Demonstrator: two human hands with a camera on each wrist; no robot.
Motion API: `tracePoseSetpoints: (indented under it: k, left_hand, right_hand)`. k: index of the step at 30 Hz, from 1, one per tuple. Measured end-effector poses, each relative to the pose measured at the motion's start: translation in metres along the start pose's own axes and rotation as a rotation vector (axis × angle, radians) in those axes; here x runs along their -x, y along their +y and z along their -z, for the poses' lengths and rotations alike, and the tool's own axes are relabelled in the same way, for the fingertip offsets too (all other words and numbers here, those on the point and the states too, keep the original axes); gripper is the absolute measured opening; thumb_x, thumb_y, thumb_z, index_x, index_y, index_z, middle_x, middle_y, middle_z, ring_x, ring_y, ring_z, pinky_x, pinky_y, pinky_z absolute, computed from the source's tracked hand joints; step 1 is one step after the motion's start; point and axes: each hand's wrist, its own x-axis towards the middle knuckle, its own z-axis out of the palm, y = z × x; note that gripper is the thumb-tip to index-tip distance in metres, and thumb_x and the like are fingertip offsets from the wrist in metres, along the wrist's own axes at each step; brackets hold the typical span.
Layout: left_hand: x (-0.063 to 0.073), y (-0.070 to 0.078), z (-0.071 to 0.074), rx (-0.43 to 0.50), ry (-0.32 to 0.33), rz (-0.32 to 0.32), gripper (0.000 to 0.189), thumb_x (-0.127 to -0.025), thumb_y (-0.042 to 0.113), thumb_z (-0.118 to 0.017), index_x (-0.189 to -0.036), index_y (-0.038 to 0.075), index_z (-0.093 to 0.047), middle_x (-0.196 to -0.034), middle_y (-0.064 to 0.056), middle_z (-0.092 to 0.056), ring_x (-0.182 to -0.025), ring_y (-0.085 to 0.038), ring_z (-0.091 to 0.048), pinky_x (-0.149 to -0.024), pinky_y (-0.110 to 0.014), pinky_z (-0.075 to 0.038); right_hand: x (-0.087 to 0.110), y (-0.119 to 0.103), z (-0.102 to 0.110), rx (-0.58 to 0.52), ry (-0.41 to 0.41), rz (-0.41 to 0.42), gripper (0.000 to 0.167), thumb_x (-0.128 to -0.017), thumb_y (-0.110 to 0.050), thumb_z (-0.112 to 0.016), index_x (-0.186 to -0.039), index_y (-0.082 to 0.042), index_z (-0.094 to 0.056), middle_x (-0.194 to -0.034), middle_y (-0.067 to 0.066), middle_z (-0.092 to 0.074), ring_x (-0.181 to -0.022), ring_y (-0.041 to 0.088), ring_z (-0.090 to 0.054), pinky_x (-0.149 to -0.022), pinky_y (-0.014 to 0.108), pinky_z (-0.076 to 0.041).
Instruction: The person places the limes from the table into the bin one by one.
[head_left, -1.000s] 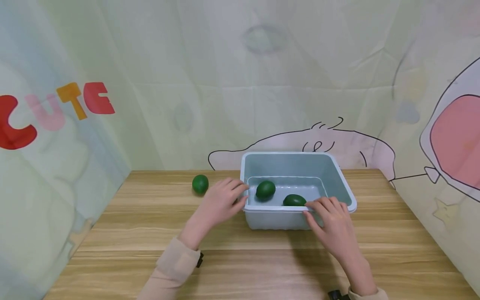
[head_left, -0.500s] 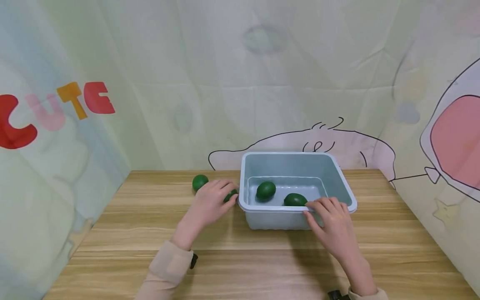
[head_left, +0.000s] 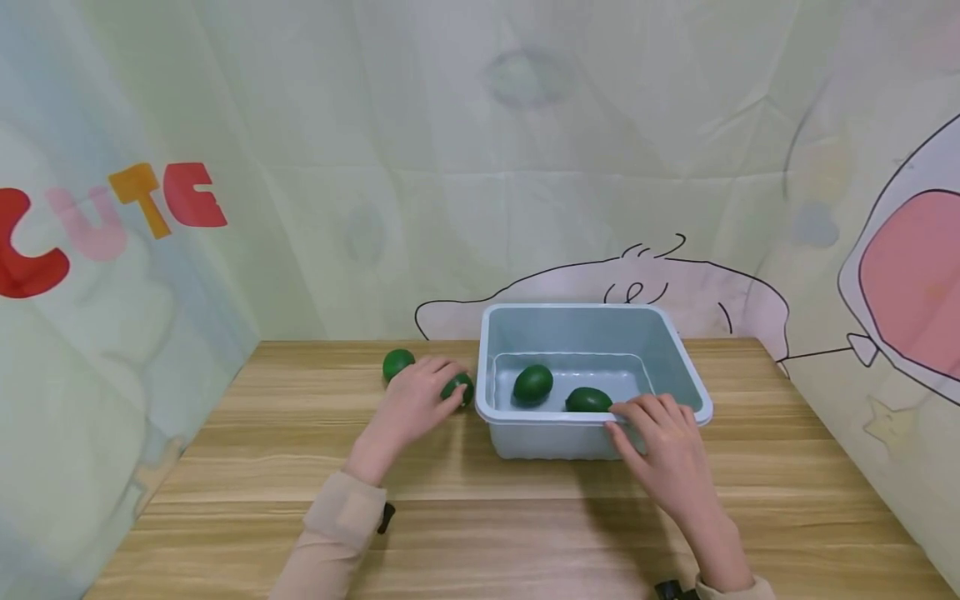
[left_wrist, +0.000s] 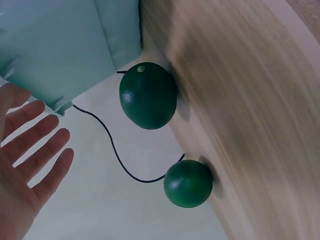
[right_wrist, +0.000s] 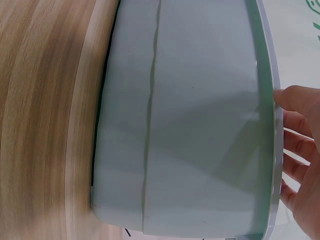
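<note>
My left hand (head_left: pixel 408 404) hovers left of a pale blue plastic bin (head_left: pixel 540 437), over a dark green lime (head_left: pixel 461 390) that shows past its fingers. In the left wrist view, the hand's spread fingers (left_wrist: pixel 47 145) stand apart from this lime (left_wrist: pixel 148 96) on the table. A second lime (head_left: pixel 397 363) lies farther left, partly behind the hand. Inside the bin rest two more limes, one toward the left (head_left: pixel 533 384) and one (head_left: pixel 588 400) by the front wall. My right hand (head_left: pixel 667 450) pinches the bin's front rim, thumb outside and fingers over the top.
The bin stands toward the back of a wood-grain table (head_left: pixel 510 533). Behind and beside it hangs a printed cloth backdrop (head_left: pixel 360 183). A thin dark line (left_wrist: pixel 115 150) curves behind the limes in the left wrist view.
My left hand has moved left from the bin's left rim, bringing the nearer lime into sight past its fingers. The right hand stays on the front rim.
</note>
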Motion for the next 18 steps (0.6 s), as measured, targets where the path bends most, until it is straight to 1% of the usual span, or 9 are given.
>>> tracePoseSetpoints:
  k: [8,12,18]
  left_hand:
    - [-0.003,-0.005,-0.009,0.018,-0.011,0.024,0.025,-0.089,0.020,-0.064,-0.113,0.012,-0.069,-0.111,-0.004,-0.070,-0.104,-0.022,-0.066,-0.088,-0.036,-0.054]
    - [-0.006,-0.009,-0.015,0.036,-0.049,0.052,0.026,-0.090,0.020,-0.063,-0.113,0.011,-0.068,-0.112,-0.004,-0.070,-0.106,-0.023,-0.064,-0.091,-0.037,-0.053]
    - [-0.014,-0.015,-0.024,0.031,-0.124,0.089,0.027,-0.090,0.021,-0.062,-0.115,0.012,-0.067,-0.112,-0.004,-0.068,-0.107,-0.024,-0.063,-0.089,-0.038,-0.053]
  right_hand:
    - [0.000,0.000,0.000,0.000,-0.007,-0.004,0.020,-0.076,-0.016,-0.076,-0.094,-0.008,-0.072,-0.087,0.003,-0.064,-0.085,0.022,-0.052,-0.073,0.037,-0.037]
    - [0.000,0.000,0.000,0.002,-0.006,-0.005,0.020,-0.076,-0.016,-0.077,-0.094,-0.008,-0.072,-0.087,0.003,-0.065,-0.084,0.022,-0.053,-0.073,0.037,-0.037]
    - [0.000,-0.001,0.000,0.009,-0.021,-0.016,0.020,-0.077,-0.017,-0.076,-0.094,-0.009,-0.072,-0.088,0.003,-0.065,-0.085,0.022,-0.052,-0.073,0.036,-0.037]
